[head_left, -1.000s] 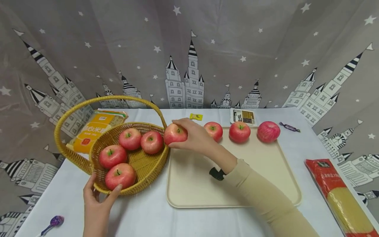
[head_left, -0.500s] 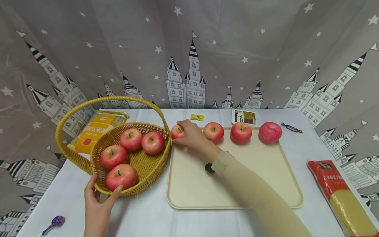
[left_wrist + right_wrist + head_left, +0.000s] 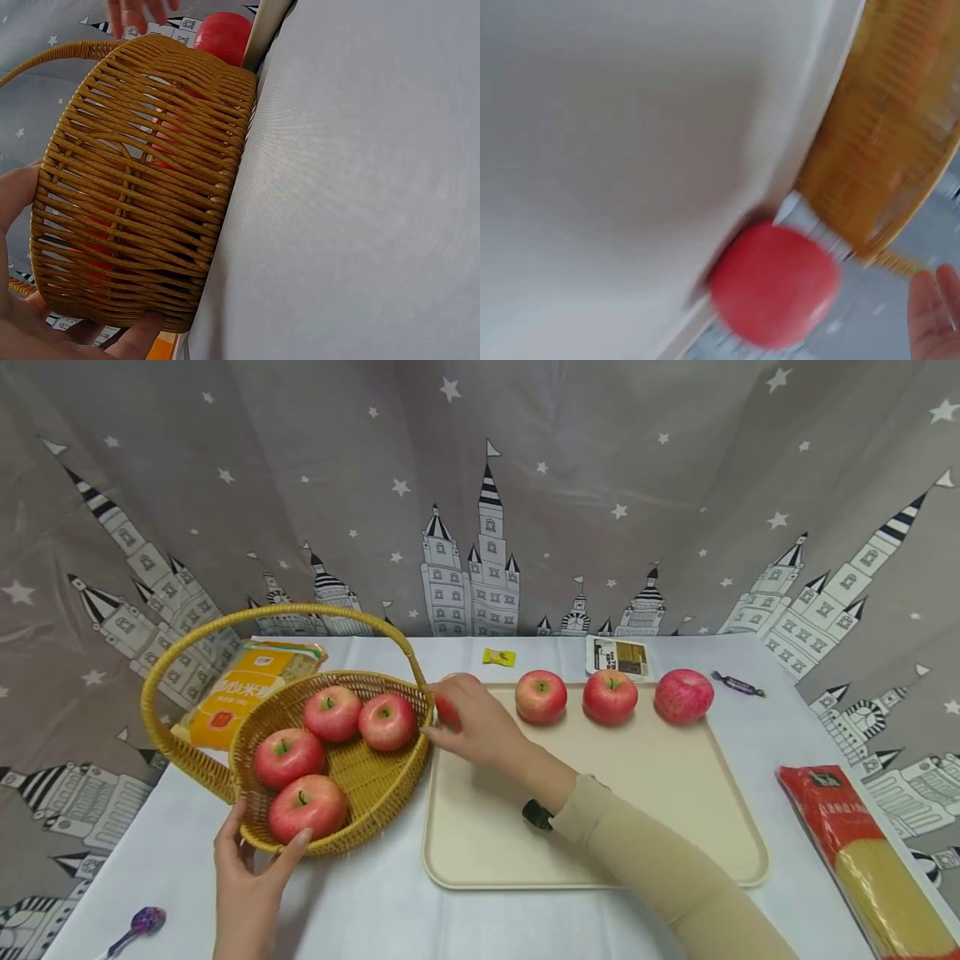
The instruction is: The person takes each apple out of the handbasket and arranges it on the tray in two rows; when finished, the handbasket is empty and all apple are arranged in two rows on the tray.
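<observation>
My left hand [image 3: 251, 881] holds the near-left rim of the yellow wicker basket [image 3: 367, 781]. Its thumb and fingers show around the weave [image 3: 142, 195] in the left wrist view. Several red apples lie inside the basket, one of them an apple [image 3: 307, 807] near that thumb. My right hand [image 3: 480, 722] is over the far-left corner of the beige tray [image 3: 585, 810]. Partly behind it sits another red apple [image 3: 448, 712] at that corner. In the right wrist view this apple [image 3: 776, 285] stands apart from the relaxed fingers [image 3: 930, 311].
Three more apples line the tray's far edge, among them a darker one [image 3: 684, 697]. Behind are a yellow candy [image 3: 498, 657] and a small packet [image 3: 617, 657]. A noodle bag [image 3: 862, 852] lies right, a lollipop [image 3: 142, 921] front left, an orange grain bag [image 3: 232, 697] behind the basket.
My right hand brought the apple rightward from beside the basket rim onto the tray's far-left corner, then let go of it. The left hand stays at the basket.
</observation>
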The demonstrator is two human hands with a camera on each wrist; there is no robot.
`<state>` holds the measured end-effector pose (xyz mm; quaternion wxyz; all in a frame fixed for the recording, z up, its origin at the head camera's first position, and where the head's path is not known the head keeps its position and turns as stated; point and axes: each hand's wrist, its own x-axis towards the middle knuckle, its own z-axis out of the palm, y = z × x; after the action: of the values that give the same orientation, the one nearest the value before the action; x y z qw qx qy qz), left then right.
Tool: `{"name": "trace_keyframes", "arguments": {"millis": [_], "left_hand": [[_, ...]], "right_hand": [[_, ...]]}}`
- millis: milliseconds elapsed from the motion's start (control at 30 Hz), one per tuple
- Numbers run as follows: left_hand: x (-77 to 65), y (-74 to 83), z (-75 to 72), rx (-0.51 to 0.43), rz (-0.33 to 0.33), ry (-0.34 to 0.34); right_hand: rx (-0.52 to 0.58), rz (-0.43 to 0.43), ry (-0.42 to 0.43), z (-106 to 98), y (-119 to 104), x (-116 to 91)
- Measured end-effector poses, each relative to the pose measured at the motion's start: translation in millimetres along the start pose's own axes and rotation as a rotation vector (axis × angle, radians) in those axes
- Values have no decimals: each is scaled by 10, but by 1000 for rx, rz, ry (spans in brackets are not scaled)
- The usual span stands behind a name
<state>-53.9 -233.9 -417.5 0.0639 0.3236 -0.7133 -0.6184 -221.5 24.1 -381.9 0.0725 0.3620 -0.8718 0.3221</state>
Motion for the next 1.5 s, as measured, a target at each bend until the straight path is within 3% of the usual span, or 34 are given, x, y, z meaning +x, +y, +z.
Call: {"name": "trace_keyframes", "arguments": {"millis": [100, 233, 433, 600, 733, 833, 967, 1200, 1333, 1500], "left_hand": [[16, -14, -12, -6, 3, -2], [91, -100, -23, 8, 2, -4], [148, -209, -33, -8, 15, -14], [79, -99, -29, -56, 24, -17], [26, -25, -24, -77, 24, -19], [23, -27, -20, -82, 26, -23], [42, -57, -12, -84, 34, -25], [123, -125, 4, -26, 43, -19], [116, -114, 17, -16, 24, -12], [106, -138, -4, -8, 5, -6]], "right_hand": [[8, -118, -59, 45, -222, -21], [-7, -168, -197, 205, -458, 51], [-44, -163, -408, 559, -748, 296], [-126, -115, -564, 821, -956, 454], [-147, -64, -626, 939, -1075, 531], [-142, -50, -611, 966, -1085, 531], [-87, -30, -490, 893, -1018, 481], [126, 14, -269, 324, -709, 301], [178, 54, -188, -119, -412, -18], [121, 202, -143, -646, 3, -648]]}}
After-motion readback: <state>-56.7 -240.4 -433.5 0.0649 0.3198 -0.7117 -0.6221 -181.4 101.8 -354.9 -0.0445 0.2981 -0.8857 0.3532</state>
